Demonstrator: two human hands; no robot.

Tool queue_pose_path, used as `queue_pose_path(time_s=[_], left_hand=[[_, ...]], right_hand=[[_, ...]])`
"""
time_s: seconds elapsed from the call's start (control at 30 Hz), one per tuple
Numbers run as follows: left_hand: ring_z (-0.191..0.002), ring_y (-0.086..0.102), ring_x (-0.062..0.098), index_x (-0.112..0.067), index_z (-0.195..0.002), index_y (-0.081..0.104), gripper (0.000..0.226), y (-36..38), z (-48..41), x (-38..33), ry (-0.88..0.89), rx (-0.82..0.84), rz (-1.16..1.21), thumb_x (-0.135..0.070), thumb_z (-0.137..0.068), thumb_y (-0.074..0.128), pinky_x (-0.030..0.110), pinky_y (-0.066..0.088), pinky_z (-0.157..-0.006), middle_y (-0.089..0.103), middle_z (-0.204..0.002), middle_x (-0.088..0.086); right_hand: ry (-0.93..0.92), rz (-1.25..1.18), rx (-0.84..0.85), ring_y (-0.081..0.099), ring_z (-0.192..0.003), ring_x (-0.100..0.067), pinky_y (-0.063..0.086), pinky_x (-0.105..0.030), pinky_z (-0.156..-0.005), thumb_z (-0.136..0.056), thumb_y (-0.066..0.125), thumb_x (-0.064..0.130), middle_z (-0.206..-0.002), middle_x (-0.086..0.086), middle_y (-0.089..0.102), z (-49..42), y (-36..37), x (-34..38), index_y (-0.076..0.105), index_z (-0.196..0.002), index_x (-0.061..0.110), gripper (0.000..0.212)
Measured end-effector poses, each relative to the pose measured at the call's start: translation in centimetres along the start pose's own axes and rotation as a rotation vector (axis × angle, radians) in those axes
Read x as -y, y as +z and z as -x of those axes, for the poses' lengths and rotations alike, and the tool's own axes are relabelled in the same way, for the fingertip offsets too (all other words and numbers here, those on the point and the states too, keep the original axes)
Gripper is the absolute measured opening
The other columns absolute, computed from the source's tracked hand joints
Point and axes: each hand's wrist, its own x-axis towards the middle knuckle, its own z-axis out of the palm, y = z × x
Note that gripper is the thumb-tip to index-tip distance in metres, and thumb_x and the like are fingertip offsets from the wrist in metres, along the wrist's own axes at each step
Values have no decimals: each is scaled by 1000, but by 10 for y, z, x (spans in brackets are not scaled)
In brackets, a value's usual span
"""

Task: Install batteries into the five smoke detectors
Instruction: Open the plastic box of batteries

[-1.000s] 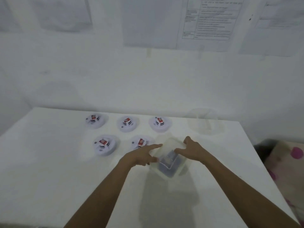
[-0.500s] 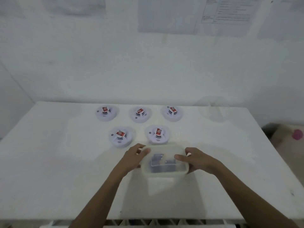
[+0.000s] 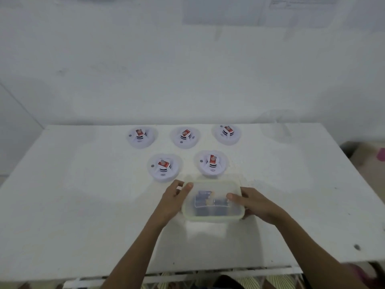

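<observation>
So, nearest to the front edge of the white table (image 3: 83,205), both arms reach in and both hands are on one clear plastic container (image 3: 212,214) with a yellowish rim. The left hand (image 3: 173,202) wraps its left end with the thumb up on the rim corner. The right hand (image 3: 257,202) grips the right end, with the thumb lying across the top. Both hands have a proper hold on it. It sits around the middle of the table, slightly right, and there's a shadow on the table just below it, so it looks lifted a bit. Inside is a small pile of dark bluish batteries (image 3: 205,200). It's too blurry to count them, and I can't tell if a lid is on.

Just past the container are the smoke detectors: a near row of two, the left detector (image 3: 164,172) and the right detector (image 3: 211,171). Behind them a row of three runs along the back edge, far-left (image 3: 140,140), far-middle (image 3: 185,141) and far-right (image 3: 227,138). Each one has a red-and-white block sitting in its centre.

Near the back right corner there's a faint round see-through thing (image 3: 277,130), no idea what. Behind it all is a white wall (image 3: 145,69) with papers (image 3: 220,11) stuck up top.
</observation>
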Motion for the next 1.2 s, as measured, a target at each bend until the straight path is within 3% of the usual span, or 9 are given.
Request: queue_pose_path(time_s=[0.13,0.3,0.4,0.5,0.67,0.77,0.93,1.07,1.2], left_hand=[[-81,66,27,-26,-90,57,40,-1,-1,-2,36,-45,-45,-65,-79,54,38,55,-69,70,-88,6],[-85,67,22,-25,-94,56,32,0,-2,-3,16,-53,-72,-56,-86,56,42,57,-76,69,-94,0],[-83,67,21,-21,-97,55,33,3,2,-9,-45,-54,-50,-52,-88,55,37,60,-62,67,-95,5],[-84,67,23,-17,-99,57,46,-1,5,-16,-192,-3,-50,-60,-85,53,37,60,-59,66,-99,7],[-61,69,28,-18,-107,58,64,-5,11,-29,-361,161,-118,-73,-81,40,34,58,-57,70,-85,13],[-63,69,31,-14,-106,57,67,-3,8,-30,-362,108,-111,-74,-79,45,35,58,-56,66,-94,12],[-81,69,23,-14,-105,61,56,15,3,-28,-220,-33,68,-58,-72,71,36,60,-68,65,-102,10],[-99,66,16,-26,-116,61,59,23,3,-21,-86,1,132,-48,-64,79,38,56,-86,67,-111,-1],[-95,68,27,-14,-115,59,45,32,5,-24,-184,163,269,-32,-77,77,42,57,-81,69,-108,11]], right_hand=[[-2,4,-9,68,-79,-20,52,-27,-59,-80,65,51,-94,-4,72,-4,1,0,68,-103,19,40],[-46,38,-114,59,-52,-18,47,-26,-45,-80,72,40,-63,3,66,-5,-1,1,65,-86,18,23],[-14,102,-144,66,-79,-20,52,-27,-51,-77,74,45,-95,0,64,-6,-2,2,55,-100,20,40],[-122,259,-155,55,-108,-16,49,-23,-75,-75,75,46,-121,10,52,-10,-9,3,44,-122,27,60],[-237,380,27,48,-117,-9,45,-26,-87,-79,70,40,-130,14,48,-19,-14,16,38,-131,42,61],[-162,428,10,51,-108,-8,41,-25,-86,-82,64,50,-118,11,52,-22,-14,21,45,-129,36,52],[-77,487,-26,54,-69,-6,38,-19,-61,-89,51,56,-75,8,57,-24,-24,23,59,-110,26,37],[23,232,71,57,-66,-12,47,-21,-57,-91,57,38,-75,4,57,-21,-41,20,63,-88,16,23],[99,35,175,64,-67,-20,52,-28,-62,-90,60,32,-79,-5,63,-16,-54,10,64,-90,10,22]])
